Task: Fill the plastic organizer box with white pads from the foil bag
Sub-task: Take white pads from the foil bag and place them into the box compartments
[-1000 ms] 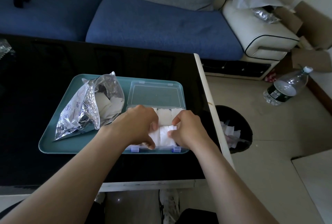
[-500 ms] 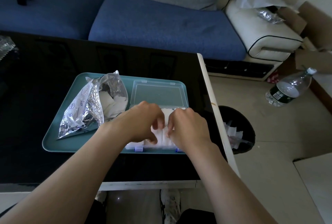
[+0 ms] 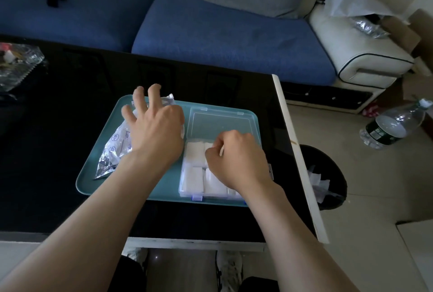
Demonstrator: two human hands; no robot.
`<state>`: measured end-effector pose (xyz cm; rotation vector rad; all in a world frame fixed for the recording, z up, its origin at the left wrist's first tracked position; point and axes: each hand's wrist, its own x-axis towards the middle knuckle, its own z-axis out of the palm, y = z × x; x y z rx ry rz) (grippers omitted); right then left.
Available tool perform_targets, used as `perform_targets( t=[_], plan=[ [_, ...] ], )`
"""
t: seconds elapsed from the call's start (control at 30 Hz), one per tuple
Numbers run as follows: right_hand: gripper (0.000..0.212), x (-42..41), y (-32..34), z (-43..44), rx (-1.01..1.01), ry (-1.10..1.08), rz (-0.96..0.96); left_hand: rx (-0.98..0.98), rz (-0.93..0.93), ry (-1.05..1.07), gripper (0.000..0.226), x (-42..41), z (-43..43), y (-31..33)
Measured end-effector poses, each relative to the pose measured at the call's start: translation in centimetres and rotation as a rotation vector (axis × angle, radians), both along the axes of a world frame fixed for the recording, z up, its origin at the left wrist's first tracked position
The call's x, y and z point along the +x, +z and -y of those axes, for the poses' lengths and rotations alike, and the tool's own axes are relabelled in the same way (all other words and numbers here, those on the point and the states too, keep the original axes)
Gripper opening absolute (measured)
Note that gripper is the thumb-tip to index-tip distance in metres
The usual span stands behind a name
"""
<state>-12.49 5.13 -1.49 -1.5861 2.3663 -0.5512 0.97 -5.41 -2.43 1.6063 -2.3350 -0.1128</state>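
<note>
A clear plastic organizer box [image 3: 185, 192] lies on the right of a teal tray [image 3: 93, 181], its lid [image 3: 220, 123] folded open behind it. White pads [image 3: 194, 154] fill the compartments I can see. My right hand [image 3: 236, 160] rests over the box with fingers curled, and a sliver of white pad shows between thumb and forefinger. My left hand [image 3: 154, 127] hovers with fingers spread above the crinkled foil bag [image 3: 113, 151] on the tray's left, hiding the bag's mouth.
The tray sits near the right edge of a black glass table [image 3: 46, 151]. A black bin [image 3: 332, 174] with white scraps stands on the floor to the right, beside a plastic bottle [image 3: 393, 125]. A glass dish [image 3: 16, 64] is at far left, and a blue sofa [image 3: 222, 33] lies behind.
My left hand has left the box and moved up and left over the foil bag, its fingers spreading. My right hand stays on the pads in the box.
</note>
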Motion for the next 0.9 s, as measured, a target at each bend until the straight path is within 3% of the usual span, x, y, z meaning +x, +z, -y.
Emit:
perform_targets(
  t=[0.07, 0.1, 0.2, 0.3, 0.37, 0.47, 0.6, 0.9],
  plan=[
    [0.015, 0.7, -0.3, 0.8, -0.042, 0.012, 0.023, 0.056, 0.008, 0.068, 0.017, 0.4, 0.3, -0.3],
    [0.014, 0.9, -0.3, 1.1, -0.056, 0.017, 0.031, 0.110, 0.014, 0.089, 0.024, 0.6, 0.4, -0.4],
    [0.015, 1.6, -0.1, 2.1, -0.098, 0.025, 0.058, 0.286, 0.103, 0.099, 0.073, 1.2, 0.7, -0.6],
    [0.015, 2.3, 0.0, 2.8, -0.129, 0.017, 0.070, 0.374, 0.152, 0.070, 0.092, 1.7, 0.8, -0.5],
    [0.016, 2.6, 0.0, 3.2, -0.138, 0.001, 0.080, 0.390, 0.157, 0.042, 0.086, 1.7, 0.8, -0.5],
    [0.017, 2.7, -0.2, 3.6, -0.130, -0.010, 0.093, 0.401, 0.117, -0.001, 0.045, 2.1, 0.7, -0.5],
    [0.017, 2.8, -0.4, 3.9, -0.121, -0.011, 0.093, 0.434, 0.168, -0.029, 0.021, 2.4, 0.7, -0.4],
    [0.018, 2.4, -1.1, 3.8, -0.053, 0.019, 0.101, 0.401, 0.279, -0.055, 0.038, 2.3, 0.9, -0.5]
  ],
)
